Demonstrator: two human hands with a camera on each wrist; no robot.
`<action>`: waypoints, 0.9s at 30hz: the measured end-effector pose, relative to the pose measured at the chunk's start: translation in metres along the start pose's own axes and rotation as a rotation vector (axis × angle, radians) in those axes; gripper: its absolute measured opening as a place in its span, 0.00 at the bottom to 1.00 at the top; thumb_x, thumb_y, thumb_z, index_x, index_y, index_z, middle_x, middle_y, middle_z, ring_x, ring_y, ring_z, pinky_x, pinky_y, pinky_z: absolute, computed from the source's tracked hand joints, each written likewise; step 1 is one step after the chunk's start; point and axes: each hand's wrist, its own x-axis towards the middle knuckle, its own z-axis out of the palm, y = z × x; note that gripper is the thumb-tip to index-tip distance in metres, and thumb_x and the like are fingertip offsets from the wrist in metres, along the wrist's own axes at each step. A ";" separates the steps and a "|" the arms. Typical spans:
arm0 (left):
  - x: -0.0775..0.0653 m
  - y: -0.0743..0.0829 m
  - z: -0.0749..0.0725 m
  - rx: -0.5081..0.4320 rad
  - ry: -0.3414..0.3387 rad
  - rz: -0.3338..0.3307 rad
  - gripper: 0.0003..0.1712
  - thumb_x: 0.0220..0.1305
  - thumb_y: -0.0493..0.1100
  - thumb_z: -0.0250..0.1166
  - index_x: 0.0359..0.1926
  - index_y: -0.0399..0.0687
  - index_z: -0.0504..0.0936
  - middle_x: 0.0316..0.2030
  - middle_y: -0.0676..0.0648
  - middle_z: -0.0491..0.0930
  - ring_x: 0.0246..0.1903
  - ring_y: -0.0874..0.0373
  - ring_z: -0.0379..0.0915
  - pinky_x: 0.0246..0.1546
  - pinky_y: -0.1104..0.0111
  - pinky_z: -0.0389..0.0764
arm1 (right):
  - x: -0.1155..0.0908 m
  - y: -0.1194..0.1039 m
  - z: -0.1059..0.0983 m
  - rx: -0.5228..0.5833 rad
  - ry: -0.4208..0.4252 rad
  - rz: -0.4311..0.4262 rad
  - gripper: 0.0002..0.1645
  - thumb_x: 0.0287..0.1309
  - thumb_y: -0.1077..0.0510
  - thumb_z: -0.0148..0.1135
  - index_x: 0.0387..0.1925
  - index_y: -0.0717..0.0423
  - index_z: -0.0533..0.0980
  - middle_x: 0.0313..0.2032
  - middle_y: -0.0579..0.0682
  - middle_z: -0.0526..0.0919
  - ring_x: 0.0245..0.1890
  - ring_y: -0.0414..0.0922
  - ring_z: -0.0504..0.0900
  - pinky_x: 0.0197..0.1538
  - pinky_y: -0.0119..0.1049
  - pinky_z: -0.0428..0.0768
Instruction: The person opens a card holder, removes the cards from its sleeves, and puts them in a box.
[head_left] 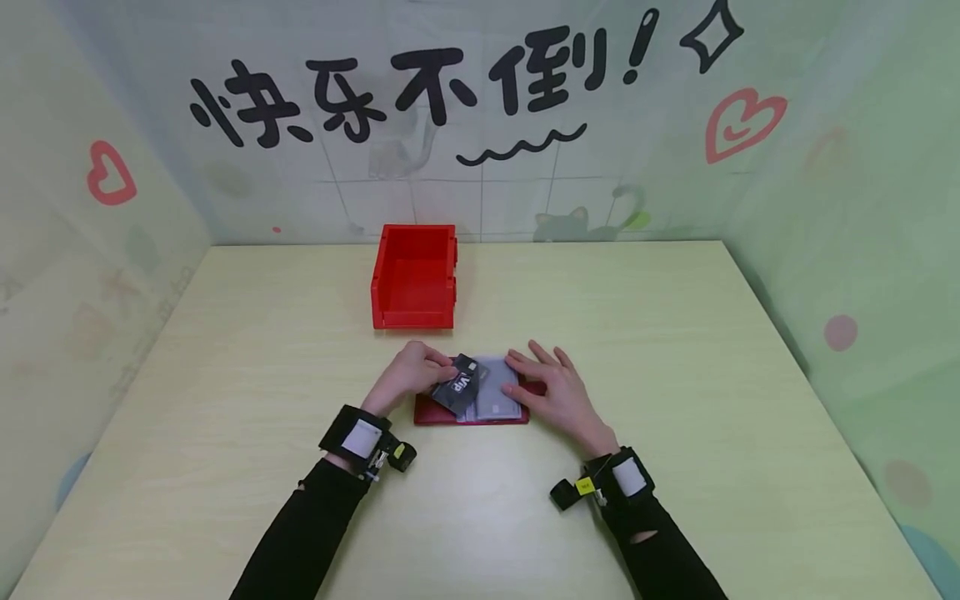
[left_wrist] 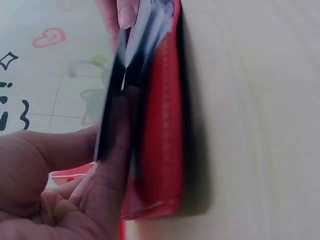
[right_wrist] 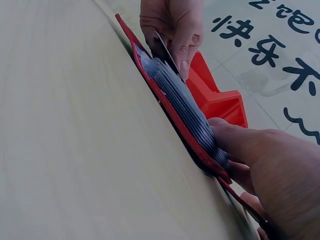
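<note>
My left hand (head_left: 414,368) pinches a black card (head_left: 457,388) marked "Vip" between thumb and fingers. The card is tilted over the left half of a red card holder (head_left: 432,412) that lies spread on the table. Clear plastic sleeves (head_left: 498,392) form a thick stack inside the holder, as the right wrist view shows from the side. At the stack's right edge my right hand (head_left: 561,398) holds the sleeves, thumb on top and some fingers extended. In the left wrist view the black card (left_wrist: 112,100) stands close beside the sleeves, its lower part between my fingers.
A red open-front plastic bin (head_left: 413,287) stands behind the card holder, near the back edge of the pale wooden table (head_left: 262,350). A printed cloth backdrop (head_left: 300,200) with black characters rises behind the table and along both sides.
</note>
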 end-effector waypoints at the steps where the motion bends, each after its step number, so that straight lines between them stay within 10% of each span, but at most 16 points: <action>1: 0.000 -0.002 0.001 -0.020 -0.001 0.011 0.20 0.67 0.43 0.66 0.55 0.34 0.82 0.48 0.36 0.83 0.40 0.54 0.74 0.31 0.75 0.73 | 0.000 0.000 0.000 -0.003 0.000 -0.001 0.32 0.61 0.46 0.68 0.65 0.52 0.76 0.66 0.50 0.77 0.76 0.57 0.62 0.78 0.62 0.49; 20: 0.000 -0.016 -0.017 -0.172 0.184 0.100 0.22 0.71 0.43 0.62 0.61 0.36 0.78 0.58 0.34 0.80 0.55 0.43 0.78 0.55 0.60 0.83 | -0.001 0.000 0.000 -0.020 0.010 0.003 0.32 0.61 0.46 0.68 0.65 0.52 0.76 0.66 0.51 0.78 0.76 0.57 0.63 0.78 0.61 0.50; 27: 0.005 -0.010 -0.033 -0.269 0.350 0.149 0.21 0.71 0.42 0.63 0.60 0.36 0.80 0.52 0.34 0.85 0.47 0.47 0.83 0.38 0.79 0.80 | 0.000 -0.002 0.001 -0.015 0.002 -0.002 0.33 0.60 0.46 0.68 0.65 0.52 0.76 0.66 0.51 0.78 0.76 0.57 0.62 0.77 0.62 0.50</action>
